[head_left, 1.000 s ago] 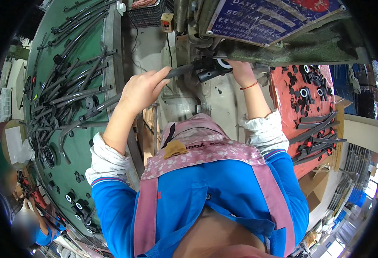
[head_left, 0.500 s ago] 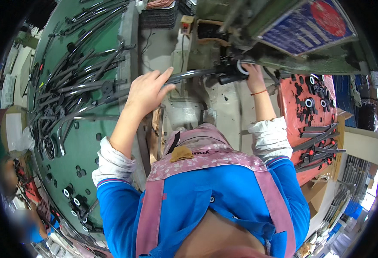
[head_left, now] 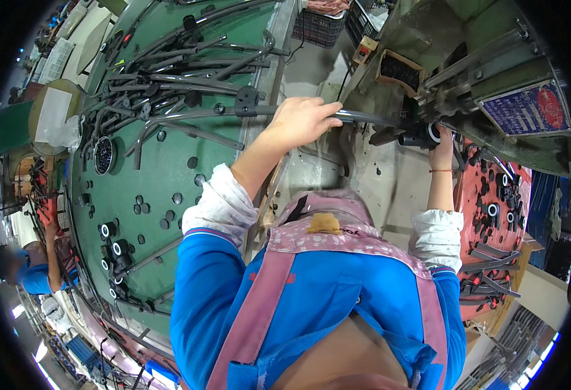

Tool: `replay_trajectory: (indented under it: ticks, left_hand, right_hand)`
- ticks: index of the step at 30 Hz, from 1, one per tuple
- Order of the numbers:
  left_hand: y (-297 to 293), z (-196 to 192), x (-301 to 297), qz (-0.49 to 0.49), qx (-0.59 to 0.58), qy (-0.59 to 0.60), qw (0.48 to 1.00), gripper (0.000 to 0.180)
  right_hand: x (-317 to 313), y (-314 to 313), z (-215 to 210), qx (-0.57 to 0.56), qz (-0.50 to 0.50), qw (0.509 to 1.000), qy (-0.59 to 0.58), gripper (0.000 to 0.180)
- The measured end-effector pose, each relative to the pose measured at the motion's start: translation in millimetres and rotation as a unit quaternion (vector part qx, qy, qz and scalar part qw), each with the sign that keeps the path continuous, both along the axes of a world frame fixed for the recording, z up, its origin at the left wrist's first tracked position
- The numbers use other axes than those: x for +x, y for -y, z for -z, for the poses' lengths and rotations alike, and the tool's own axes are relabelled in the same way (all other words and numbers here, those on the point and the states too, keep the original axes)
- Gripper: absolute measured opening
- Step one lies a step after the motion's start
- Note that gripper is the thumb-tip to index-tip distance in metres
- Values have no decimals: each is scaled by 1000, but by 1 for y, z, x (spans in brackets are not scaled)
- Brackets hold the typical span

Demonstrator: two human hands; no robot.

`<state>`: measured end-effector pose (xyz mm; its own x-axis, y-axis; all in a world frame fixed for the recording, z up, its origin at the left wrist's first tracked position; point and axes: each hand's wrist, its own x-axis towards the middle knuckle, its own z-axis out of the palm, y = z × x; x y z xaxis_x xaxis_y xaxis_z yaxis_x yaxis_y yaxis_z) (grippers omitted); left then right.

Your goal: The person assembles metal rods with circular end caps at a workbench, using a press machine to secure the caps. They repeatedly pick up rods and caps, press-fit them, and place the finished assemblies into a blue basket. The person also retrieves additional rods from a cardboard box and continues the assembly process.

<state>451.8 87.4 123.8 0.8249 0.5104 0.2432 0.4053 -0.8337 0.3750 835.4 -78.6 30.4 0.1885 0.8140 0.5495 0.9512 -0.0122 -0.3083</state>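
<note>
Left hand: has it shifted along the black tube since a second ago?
Cannot tell. The camera itself swung between frames. The left hand grips the black tube about as far left of the green machine as before, with the right hand at the tube's end.

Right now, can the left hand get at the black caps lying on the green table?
Probably not at once: the left hand is closed around a long black tube, and the black caps lie apart from it on the green table.
</note>
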Motion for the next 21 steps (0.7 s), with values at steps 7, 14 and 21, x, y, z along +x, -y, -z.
replay_trajectory:
  ticks: [7,14,21]
  left_hand:
    - [1,0,3,-2,4,-6,1000,35]
    - [5,-35,4,0,40,26,999,37]
    - [56,-26,-27,6,30,6,1000,35]
  right_hand:
    - [5,2,4,-7,14,1000,26,40]
    - [-4,-11,-36,78,12,809,-582,24]
    - [-50,30,-98,-102,-59,785,-608,31]
